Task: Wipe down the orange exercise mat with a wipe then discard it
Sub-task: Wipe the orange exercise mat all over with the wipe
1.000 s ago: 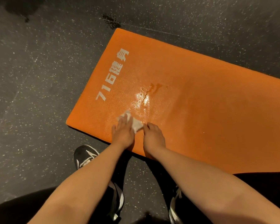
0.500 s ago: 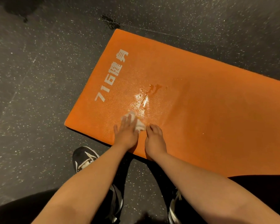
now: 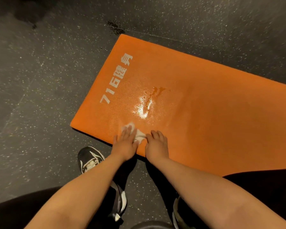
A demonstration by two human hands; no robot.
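Two hands meet at the orange mat's (image 3: 205,129) near edge; our left hand (image 3: 125,143) presses the white wipe (image 3: 139,136) flat with straight fingers; our right hand (image 3: 157,145) touches its end, pinching or not we cannot tell; wiping seems early, so next we sweep across the wet patch (image 3: 145,107).

The left hand (image 3: 125,143) is smeared by motion. Its fingers lie over the middle of the white wipe (image 3: 139,135), so only the wipe's far tip and right end show. Whether the right hand (image 3: 157,146) pinches that right end or merely touches it cannot be told. The orange mat (image 3: 205,113) runs out past the right edge, and its near edge disappears behind the right forearm and a black-clad leg. The left forearm covers part of a black-and-white shoe (image 3: 120,200). A rounded dark shape (image 3: 149,225) is cut off at the bottom edge and cannot be identified.
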